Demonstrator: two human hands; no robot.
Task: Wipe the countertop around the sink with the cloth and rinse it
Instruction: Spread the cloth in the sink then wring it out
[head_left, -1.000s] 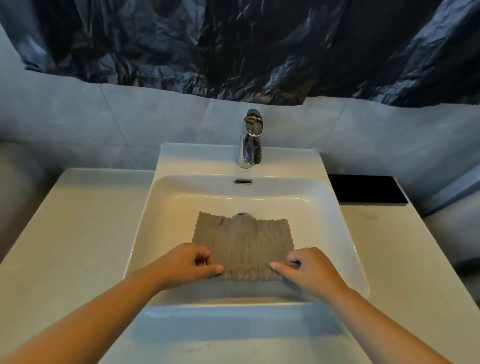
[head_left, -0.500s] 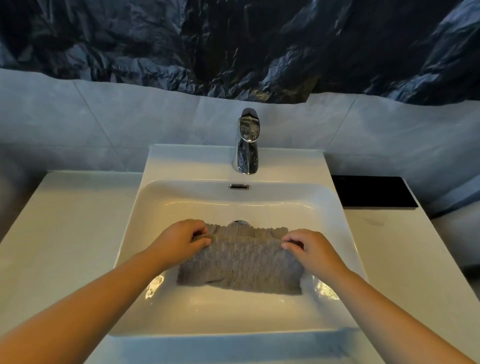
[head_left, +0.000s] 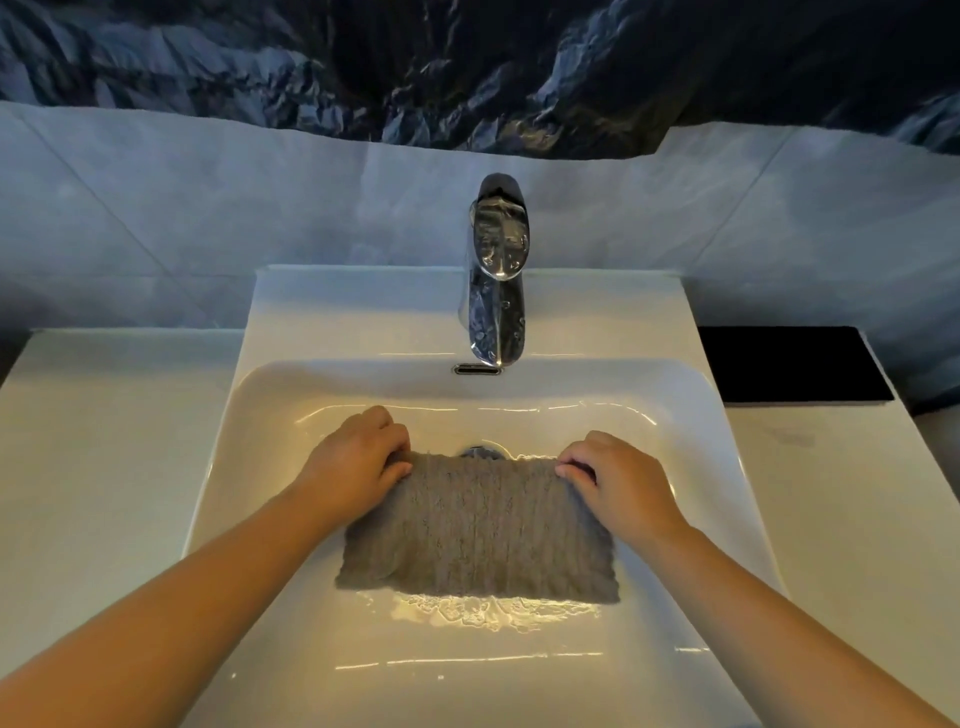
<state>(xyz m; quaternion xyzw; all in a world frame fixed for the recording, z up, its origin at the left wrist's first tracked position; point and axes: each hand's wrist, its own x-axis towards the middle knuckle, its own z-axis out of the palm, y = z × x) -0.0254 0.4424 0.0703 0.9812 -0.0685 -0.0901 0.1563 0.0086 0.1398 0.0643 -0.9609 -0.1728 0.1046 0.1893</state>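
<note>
A grey-brown cloth (head_left: 480, 535) hangs spread inside the white sink basin (head_left: 519, 670), wet, its lower edge near a puddle of water. My left hand (head_left: 358, 462) pinches its upper left corner. Its upper right corner is pinched by my right hand (head_left: 615, 475). The drain (head_left: 482, 451) peeks out just behind the cloth's top edge. A chrome faucet (head_left: 496, 270) stands at the back of the basin; I see no water stream from it. Pale countertop (head_left: 104, 467) lies to the left and to the right (head_left: 841, 509) of the sink.
A black rectangular object (head_left: 789, 364) lies on the counter at the back right. The overflow slot (head_left: 478, 369) sits below the faucet. A tiled wall (head_left: 208, 208) rises behind, with dark crumpled sheeting (head_left: 467, 62) above it.
Both hands moved from the cloth's near edge to its far edge and lifted it, so the cloth now hangs toward me. The view has moved closer over the basin.
</note>
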